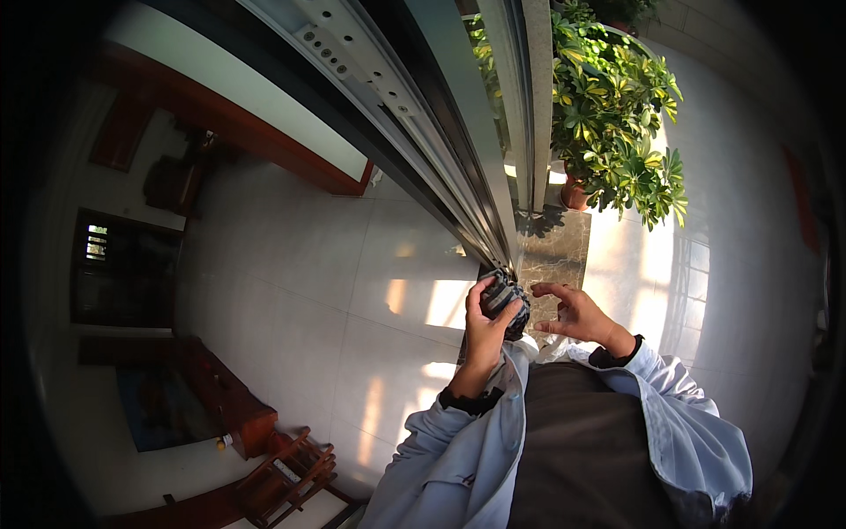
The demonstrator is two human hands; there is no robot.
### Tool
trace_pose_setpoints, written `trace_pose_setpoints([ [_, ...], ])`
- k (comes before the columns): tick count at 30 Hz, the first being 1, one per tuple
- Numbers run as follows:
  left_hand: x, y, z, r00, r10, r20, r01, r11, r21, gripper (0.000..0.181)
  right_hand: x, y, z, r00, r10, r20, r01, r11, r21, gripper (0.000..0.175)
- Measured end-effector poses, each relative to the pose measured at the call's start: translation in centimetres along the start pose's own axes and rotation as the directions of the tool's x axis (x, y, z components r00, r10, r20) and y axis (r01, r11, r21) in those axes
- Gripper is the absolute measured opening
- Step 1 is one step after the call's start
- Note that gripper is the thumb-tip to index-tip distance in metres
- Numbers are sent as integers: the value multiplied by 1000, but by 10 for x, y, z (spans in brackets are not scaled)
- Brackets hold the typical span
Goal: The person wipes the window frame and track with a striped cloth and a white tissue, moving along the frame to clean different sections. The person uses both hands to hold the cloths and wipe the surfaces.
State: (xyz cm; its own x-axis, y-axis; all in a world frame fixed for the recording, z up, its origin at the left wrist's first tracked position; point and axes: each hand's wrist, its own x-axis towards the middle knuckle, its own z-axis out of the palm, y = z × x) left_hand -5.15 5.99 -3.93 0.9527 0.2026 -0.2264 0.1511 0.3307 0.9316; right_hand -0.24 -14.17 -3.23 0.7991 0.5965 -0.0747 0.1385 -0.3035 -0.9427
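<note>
My left hand (488, 324) holds a bunched, striped dark and grey cloth (505, 301) between thumb and fingers. The cloth is at the near lower end of a metal door frame (456, 198), whose edge bears tracks and screws. Just right of the cloth, my right hand (574, 315) is apart from it, with thumb and index finger spread and nothing between them. Part of the cloth's underside is hidden by my left hand.
A potted plant (615, 119) with green and yellow leaves stands right of the frame on the tiled floor. A brown marble threshold (562, 244) lies below the frame. Wooden furniture (251, 416) and a wooden chair (297, 469) are at the lower left.
</note>
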Motion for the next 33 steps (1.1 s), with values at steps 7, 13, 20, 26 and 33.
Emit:
trace_pose_setpoints([
  [7, -34, 2, 16, 986, 31, 166, -49, 993, 104, 60, -23, 22, 17, 997, 2, 81, -12, 992, 129, 49],
  [13, -44, -12, 13, 999, 13, 41, -20, 987, 162, 57, -48, 29, 9, 980, 35, 194, -128, 858, 496, 20],
  [20, -54, -20, 6, 998, 55, -24, -39, 895, 444, 56, -66, 18, 2, 989, 32, 147, -115, 791, 601, 29],
  [26, -62, -22, 15, 937, -111, 332, 65, 987, 148, 66, -69, 9, 3, 975, -34, 218, -99, 815, 571, 42],
  [33, -68, -25, 12, 960, -148, 238, 95, 971, 220, 49, -79, 0, 9, 977, -94, 194, -22, 852, 523, 45],
])
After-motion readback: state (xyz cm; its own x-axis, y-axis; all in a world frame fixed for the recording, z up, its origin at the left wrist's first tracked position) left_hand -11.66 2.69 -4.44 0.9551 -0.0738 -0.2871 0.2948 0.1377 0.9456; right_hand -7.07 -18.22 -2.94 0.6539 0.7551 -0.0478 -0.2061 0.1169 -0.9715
